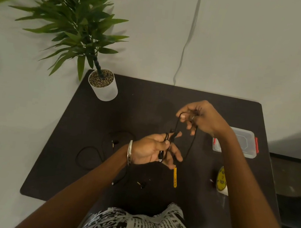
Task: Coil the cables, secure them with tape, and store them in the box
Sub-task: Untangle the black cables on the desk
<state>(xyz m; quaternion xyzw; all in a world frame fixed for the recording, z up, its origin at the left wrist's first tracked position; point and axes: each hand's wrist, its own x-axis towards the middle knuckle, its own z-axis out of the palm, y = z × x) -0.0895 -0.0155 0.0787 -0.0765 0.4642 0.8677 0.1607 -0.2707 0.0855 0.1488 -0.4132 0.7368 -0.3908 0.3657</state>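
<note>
Lying against a pale wall, the dark rectangular table (pixel 91 125) sits beneath both hands pinching a thin black cable (pixel 191 147), left hand (pixel 152 150) gripping its coils, right hand (pixel 200 118) its raised loop.

The dark rectangular table (pixel 147 102) carries a white potted plant (pixel 103 85) at its far-left corner, a clear plastic box (pixel 244 144) near the right edge, loose black cables (pixel 91 156) left, a yellow strip (pixel 175 176) and a yellow-labelled tape roll (pixel 222 179).

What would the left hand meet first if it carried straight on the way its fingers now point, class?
Probably the hanging black cable stretched between the left hand and right hand; beyond it the clear box. Depth is unclear.
</note>
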